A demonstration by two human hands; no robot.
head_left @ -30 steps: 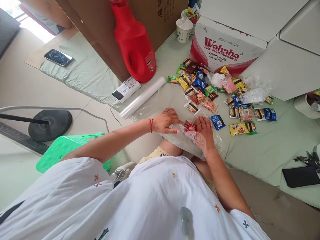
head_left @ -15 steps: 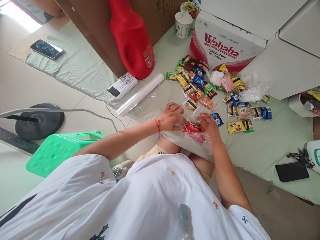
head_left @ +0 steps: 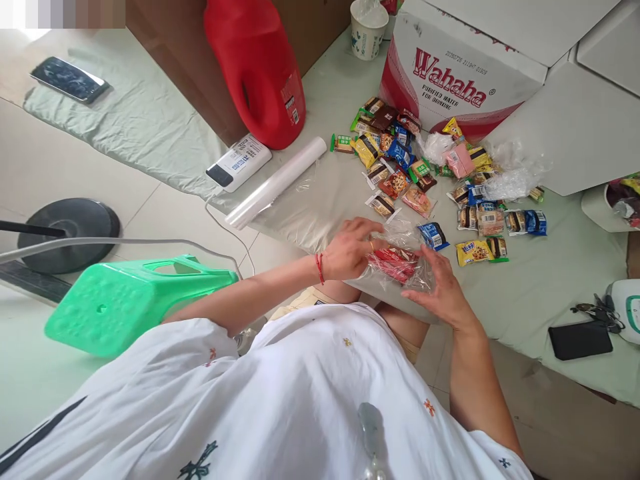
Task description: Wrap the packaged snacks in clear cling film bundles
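Several red snack packets lie in crinkled clear plastic film at the near edge of the cloth-covered surface. On the left side, my left hand reaches over the film with its fingers stretched out, touching the edge of the bundle; its thumb is hard to see. My right hand is at the bundle's right side, thumb and fingers spread apart around the film. Just beyond the bundle is a blue snack packet. A roll of clear film lies to the left, its loose sheet stretching toward my hands.
Mixed snack packets are heaped before a Wahaha carton. A red jug and a white power bank stand beyond the roll. A green stool is at left; a black wallet-like item lies at right.
My right hand has opened and shifted right, away from the top of the red packets. My left hand has moved slightly to the bundle's left edge. The view has shifted a little.
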